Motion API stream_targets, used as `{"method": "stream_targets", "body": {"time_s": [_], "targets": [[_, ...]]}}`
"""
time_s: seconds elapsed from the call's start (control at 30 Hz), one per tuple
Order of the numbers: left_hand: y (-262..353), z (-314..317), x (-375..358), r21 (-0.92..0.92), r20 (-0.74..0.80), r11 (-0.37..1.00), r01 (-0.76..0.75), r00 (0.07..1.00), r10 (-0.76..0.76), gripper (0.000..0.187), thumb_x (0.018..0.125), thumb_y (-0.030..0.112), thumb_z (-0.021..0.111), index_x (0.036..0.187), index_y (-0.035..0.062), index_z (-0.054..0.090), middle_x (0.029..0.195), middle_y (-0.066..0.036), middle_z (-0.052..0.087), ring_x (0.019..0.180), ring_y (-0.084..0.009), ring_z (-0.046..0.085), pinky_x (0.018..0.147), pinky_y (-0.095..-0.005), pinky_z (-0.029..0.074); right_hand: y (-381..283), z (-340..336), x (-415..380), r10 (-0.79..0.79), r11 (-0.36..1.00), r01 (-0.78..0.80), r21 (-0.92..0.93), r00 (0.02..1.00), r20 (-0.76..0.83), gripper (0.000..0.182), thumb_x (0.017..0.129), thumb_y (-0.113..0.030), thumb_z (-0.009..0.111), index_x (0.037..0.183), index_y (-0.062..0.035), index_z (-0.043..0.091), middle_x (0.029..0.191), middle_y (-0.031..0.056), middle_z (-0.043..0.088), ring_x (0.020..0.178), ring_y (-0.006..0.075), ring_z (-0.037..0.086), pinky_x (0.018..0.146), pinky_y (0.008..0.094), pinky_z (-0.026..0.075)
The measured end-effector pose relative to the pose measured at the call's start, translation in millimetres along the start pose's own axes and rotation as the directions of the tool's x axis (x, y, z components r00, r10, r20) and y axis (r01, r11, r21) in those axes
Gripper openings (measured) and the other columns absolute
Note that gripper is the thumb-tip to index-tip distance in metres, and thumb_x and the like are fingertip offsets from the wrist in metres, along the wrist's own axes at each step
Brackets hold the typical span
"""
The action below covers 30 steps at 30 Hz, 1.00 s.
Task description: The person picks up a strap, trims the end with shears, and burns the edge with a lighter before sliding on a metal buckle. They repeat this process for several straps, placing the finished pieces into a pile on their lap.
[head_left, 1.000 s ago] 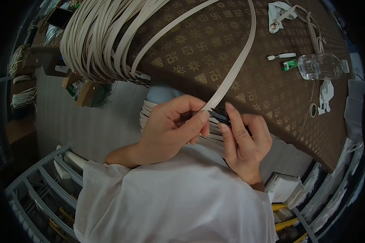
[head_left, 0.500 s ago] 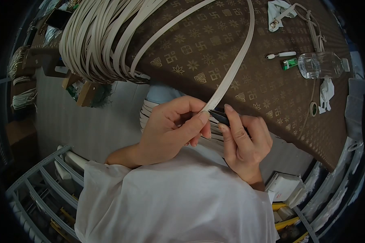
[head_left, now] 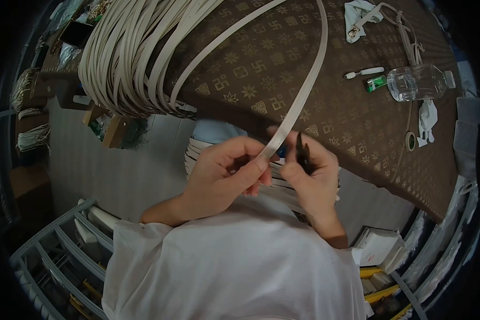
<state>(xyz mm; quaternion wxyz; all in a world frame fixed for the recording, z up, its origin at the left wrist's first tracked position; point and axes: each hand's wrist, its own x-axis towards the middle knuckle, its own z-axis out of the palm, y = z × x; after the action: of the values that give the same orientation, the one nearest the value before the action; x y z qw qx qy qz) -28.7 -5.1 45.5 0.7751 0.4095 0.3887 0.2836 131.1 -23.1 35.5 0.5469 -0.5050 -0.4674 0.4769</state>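
My left hand (head_left: 224, 173) is closed, pinching the end of a flat cream strap (head_left: 298, 104) between thumb and fingers. From there the strap runs up across the table in a long loop. Just to its right, my right hand (head_left: 314, 173) is closed around small black thread snips (head_left: 303, 152), whose pointed end shows above the thumb. Motion blurs this hand, and the snips' lower part is hidden in it. The snips are apart from the pinched strap end.
A thick bundle of cream straps (head_left: 122, 58) hangs over the table edge at left. On the brown patterned cloth (head_left: 240, 69) lie a clear bottle (head_left: 416, 82), a green packet (head_left: 376, 83), a white pen-like item (head_left: 364, 72) and a tape roll (head_left: 410, 141). A metal rack (head_left: 56, 229) stands lower left.
My right hand has drawn the snips away from the strap end and turned them from pointing left to pointing up. My left hand still pinches the strap, slightly lower.
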Motion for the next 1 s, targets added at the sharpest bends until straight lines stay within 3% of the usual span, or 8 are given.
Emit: {"method": "stream_targets", "body": {"time_s": [0.17,0.37,0.43,0.47,0.53,0.63,0.83,1.0], "targets": [[-22,-28,-11,0.249,0.106,0.963,-0.107,0.991,0.083,0.014,0.087,0.009,0.047,0.091,-0.0007,0.057,0.072,-0.003,0.058,0.060,-0.0062,0.052,0.054,-0.0186,0.043,4,1,39,0.387,0.846,-0.372,0.382,0.921,0.040,0.016,0.079,-0.016,0.061,0.074,-0.0015,0.060,0.062,-0.0013,0.053,0.045,0.0009,0.034,0.041,0.0167,0.024],[-58,-122,-47,0.788,0.094,0.611,0.079,0.965,-0.246,0.012,0.077,0.003,0.057,0.087,0.0012,0.062,0.077,-0.008,0.064,0.066,-0.0162,0.060,0.062,-0.0279,0.046,2,-26,98,0.243,0.827,-0.155,0.540,0.966,-0.094,0.018,0.081,-0.019,0.059,0.074,-0.0017,0.059,0.051,-0.0066,0.042,0.041,0.0008,0.029,0.039,0.0177,0.019],[-60,-133,-52,0.981,-0.162,-0.016,0.192,0.780,-0.605,0.020,0.076,0.005,0.057,0.095,0.0067,0.062,0.083,-0.010,0.064,0.072,-0.0193,0.062,0.065,-0.0299,0.046,1,-33,102,0.177,0.782,-0.096,0.615,0.982,-0.071,0.018,0.082,-0.018,0.058,0.074,-0.0020,0.059,0.051,-0.0056,0.043,0.041,0.0008,0.030,0.039,0.0181,0.019],[-52,-132,-48,0.982,-0.163,-0.021,0.188,0.785,-0.597,0.020,0.076,0.005,0.057,0.095,0.0067,0.062,0.083,-0.010,0.064,0.072,-0.0193,0.062,0.065,-0.0299,0.046,-1,-31,99,0.166,0.783,-0.086,0.616,0.983,-0.074,0.018,0.082,-0.018,0.058,0.074,-0.0020,0.059,0.051,-0.0056,0.043,0.041,0.0008,0.030,0.039,0.0181,0.019],[-26,-120,-35,0.902,0.193,0.415,-0.121,0.972,-0.137,0.024,0.078,0.009,0.055,0.101,0.0049,0.060,0.077,-0.010,0.064,0.072,-0.0214,0.061,0.066,-0.0301,0.047,-4,-22,78,0.204,0.789,-0.163,0.592,0.979,-0.002,0.018,0.083,-0.018,0.057,0.074,-0.0019,0.059,0.053,-0.0035,0.047,0.043,0.0013,0.033,0.040,0.0175,0.022],[9,-84,12,0.228,0.117,0.960,-0.165,0.983,0.141,0.037,0.088,0.025,0.045,0.117,0.0021,0.047,0.093,-0.013,0.061,0.078,-0.0232,0.060,0.072,-0.0342,0.049,5,-2,39,0.231,0.881,-0.287,0.377,0.955,0.185,0.019,0.082,-0.017,0.058,0.076,0.0006,0.062,0.062,-0.0004,0.055,0.051,0.0026,0.041,0.047,0.0174,0.032],[33,-32,92,-0.308,0.081,0.951,-0.023,0.995,0.051,0.031,0.091,0.021,0.038,0.113,0.0002,0.044,0.078,-0.009,0.055,0.055,-0.0122,0.051,0.048,-0.0227,0.043,16,5,-1,0.081,0.997,-0.060,-0.058,0.861,0.503,0.013,0.081,-0.008,0.056,0.077,0.0029,0.062,0.058,-0.0011,0.052,0.056,0.0069,0.048,0.049,0.0215,0.037],[32,-19,53,-0.080,0.243,0.997,-0.011,0.970,0.030,0.029,0.092,0.018,0.035,0.112,0.0008,0.045,0.066,-0.001,0.047,0.047,-0.0044,0.038,0.041,-0.0162,0.030,20,-18,41,0.305,0.927,-0.277,0.253,0.949,-0.077,0.036,0.090,-0.029,0.042,0.098,0.0027,0.056,0.072,0.0071,0.060,0.039,0.0020,0.031,0.036,0.0177,0.023]]}}
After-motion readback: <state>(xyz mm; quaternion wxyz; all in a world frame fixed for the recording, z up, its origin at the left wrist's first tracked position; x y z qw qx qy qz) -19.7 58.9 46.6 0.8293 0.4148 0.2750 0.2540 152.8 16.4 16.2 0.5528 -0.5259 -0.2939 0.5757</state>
